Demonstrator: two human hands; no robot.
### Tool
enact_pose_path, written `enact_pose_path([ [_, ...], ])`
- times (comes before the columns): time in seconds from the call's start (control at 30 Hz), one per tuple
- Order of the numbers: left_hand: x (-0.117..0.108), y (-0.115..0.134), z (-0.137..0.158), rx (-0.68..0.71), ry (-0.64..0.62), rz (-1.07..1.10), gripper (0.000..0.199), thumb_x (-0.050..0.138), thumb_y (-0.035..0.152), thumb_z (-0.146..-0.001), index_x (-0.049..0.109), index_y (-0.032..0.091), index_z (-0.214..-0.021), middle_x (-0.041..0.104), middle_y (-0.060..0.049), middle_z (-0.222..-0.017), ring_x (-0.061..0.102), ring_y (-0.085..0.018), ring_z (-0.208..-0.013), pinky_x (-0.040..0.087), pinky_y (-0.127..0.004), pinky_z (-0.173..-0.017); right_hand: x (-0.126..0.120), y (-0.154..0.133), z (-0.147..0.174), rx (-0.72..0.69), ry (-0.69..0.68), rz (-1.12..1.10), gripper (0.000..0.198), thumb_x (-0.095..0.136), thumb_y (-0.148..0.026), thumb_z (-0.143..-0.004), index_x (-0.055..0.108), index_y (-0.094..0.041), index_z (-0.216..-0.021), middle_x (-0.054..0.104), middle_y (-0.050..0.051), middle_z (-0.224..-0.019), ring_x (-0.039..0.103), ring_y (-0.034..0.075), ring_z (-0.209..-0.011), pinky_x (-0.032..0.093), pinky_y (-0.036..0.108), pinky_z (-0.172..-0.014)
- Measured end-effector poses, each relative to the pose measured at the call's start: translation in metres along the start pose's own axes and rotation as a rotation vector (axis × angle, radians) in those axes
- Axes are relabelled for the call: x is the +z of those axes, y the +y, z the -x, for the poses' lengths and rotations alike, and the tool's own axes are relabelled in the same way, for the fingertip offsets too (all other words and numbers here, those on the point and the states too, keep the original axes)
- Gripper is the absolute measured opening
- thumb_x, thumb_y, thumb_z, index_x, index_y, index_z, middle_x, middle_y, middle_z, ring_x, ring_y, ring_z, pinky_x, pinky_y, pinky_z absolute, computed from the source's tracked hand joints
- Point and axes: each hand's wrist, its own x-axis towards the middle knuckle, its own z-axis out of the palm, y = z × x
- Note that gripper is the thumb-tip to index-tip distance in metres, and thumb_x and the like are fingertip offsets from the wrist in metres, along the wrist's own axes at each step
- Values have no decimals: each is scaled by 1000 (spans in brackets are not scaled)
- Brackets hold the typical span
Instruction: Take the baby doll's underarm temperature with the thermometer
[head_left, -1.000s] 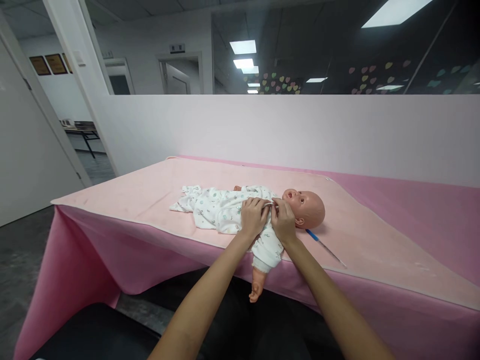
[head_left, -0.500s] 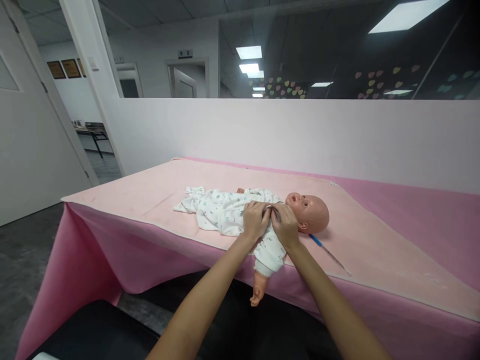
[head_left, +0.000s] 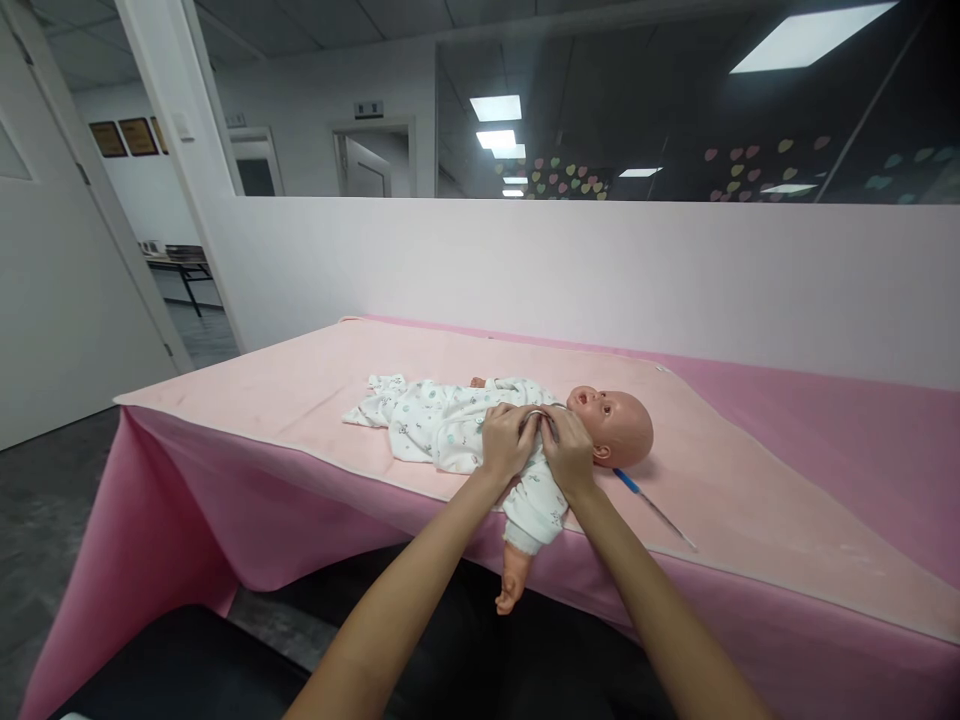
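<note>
A baby doll (head_left: 621,425) lies on its back, its bald head to the right. It wears a white printed romper (head_left: 431,420). At the upper chest, below the neck, my left hand (head_left: 508,440) pinches the romper's edge with bent fingers. Close against it, my right hand (head_left: 568,447) grips the same edge on the head side. A thin dark strip of the edge shows between my fingertips; its exact form is too small to tell. One doll arm (head_left: 514,575) hangs past the table's front edge below my wrists.
A slim blue-handled stick (head_left: 652,508) lies beside the doll's head. The table has a peach mat (head_left: 285,385) over a pink cloth (head_left: 172,500) that drapes down in front. Behind stands a white half wall (head_left: 450,260) with glass above. A black seat (head_left: 180,665) is at lower left.
The view has shifted very slightly. Both hands stay at the romper's chest, with only small finger movement; the doll lies as before.
</note>
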Motion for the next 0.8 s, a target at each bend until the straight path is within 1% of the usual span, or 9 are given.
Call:
enact_pose_path([
  [0.13,0,0,0,4,2,10,20,43,25,-87,61,22,-94,66,0,-89,53,-15,-86,36,-30,-78,-2,-1,-1,-5,0,10,21,41,-17,-86,58,-16,-98,66,7,-92,60,18,-84,48,31,-78],
  [0.33,1,-2,0,24,9,15,19,43,25,-87,61,21,-92,65,-1,-90,52,-15,-87,36,-30,-79,-1,-1,0,5,-11,4,21,42,-17,-86,58,-16,-100,66,6,-91,60,17,-85,47,30,-80],
  [0.6,0,-1,0,28,9,15,20,42,25,-87,61,22,-92,65,0,-90,53,-15,-88,37,-31,-79,-1,0,1,17,-18,6,20,41,-17,-85,59,-16,-93,66,7,-85,60,17,-81,48,30,-77],
  [0.8,0,-1,0,23,14,-4,20,43,24,-87,62,23,-94,66,-1,-89,54,-15,-87,37,-31,-78,1,0,1,25,20,26,22,42,-21,-85,57,-15,-102,66,10,-91,61,19,-83,49,32,-77],
])
